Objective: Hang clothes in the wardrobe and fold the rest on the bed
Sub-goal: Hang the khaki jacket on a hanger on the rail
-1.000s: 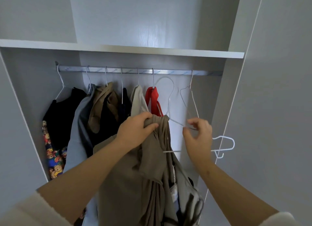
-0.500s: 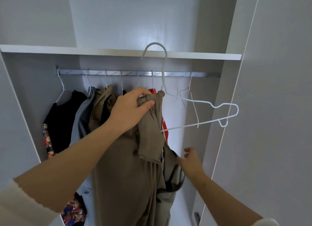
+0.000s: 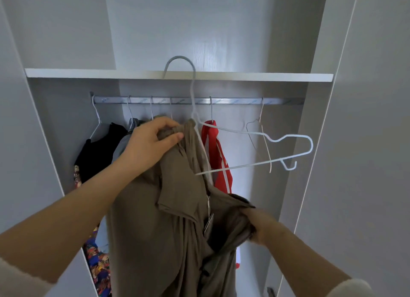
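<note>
At four o'clock, closest in, the right hand [image 3: 259, 226] has its fingers curled into a loose fold of the taupe garment [image 3: 155, 230], drawing it sideways. The cloth looks soft, thin and light. It sags in long folds from centre to past six o'clock, so it will likely slump off anything that does not grip it. The neckline or shoulder seam is the surest hold. Just above centre, toward eleven o'clock, the left hand [image 3: 153, 141] reaches forward and up, pinching the bunched top between thumb and fingers beside the neck of the white wire hanger [image 3: 235, 130]. One hanger arm lies against the cloth, the other juts bare toward three o'clock. The hook stands at twelve, above the rail [image 3: 233, 101] — not on it. Behind hang a red garment [image 3: 216, 145] and a black garment [image 3: 99, 150]
</note>
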`<state>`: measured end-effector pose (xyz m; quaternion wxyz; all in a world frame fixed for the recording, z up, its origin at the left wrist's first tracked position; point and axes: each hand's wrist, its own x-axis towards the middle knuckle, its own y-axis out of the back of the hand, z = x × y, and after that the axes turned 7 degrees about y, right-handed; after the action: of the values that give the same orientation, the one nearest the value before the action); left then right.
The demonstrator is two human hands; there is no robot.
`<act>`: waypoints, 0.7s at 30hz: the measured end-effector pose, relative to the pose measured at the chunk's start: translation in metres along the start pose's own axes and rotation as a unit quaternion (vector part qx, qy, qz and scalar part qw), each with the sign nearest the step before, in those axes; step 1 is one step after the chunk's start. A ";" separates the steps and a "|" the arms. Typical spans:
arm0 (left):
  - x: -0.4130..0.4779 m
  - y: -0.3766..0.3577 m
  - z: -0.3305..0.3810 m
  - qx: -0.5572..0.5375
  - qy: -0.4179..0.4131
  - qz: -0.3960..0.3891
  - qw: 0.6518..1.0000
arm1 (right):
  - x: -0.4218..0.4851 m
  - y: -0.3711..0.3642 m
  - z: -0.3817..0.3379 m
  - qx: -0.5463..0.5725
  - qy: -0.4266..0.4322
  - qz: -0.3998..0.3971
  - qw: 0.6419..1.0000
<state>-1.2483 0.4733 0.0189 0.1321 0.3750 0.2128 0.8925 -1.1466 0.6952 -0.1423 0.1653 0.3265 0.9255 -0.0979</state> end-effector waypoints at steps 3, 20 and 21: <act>0.000 0.019 -0.017 -0.014 0.006 -0.032 0.999 | 0.004 0.015 -0.016 0.075 0.036 0.002 0.997; -0.040 -0.038 -0.049 0.244 0.034 -0.061 0.967 | -0.027 0.001 -0.073 0.075 0.216 0.048 0.972; -0.041 -0.046 -0.049 0.244 0.044 -0.062 0.967 | -0.033 -0.006 -0.077 0.077 0.247 0.041 0.965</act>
<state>-1.2518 0.4836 -0.0592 0.0821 0.3427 0.4521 0.8194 -1.1450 0.6938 -0.0587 -0.0899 0.3900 0.9131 -0.0783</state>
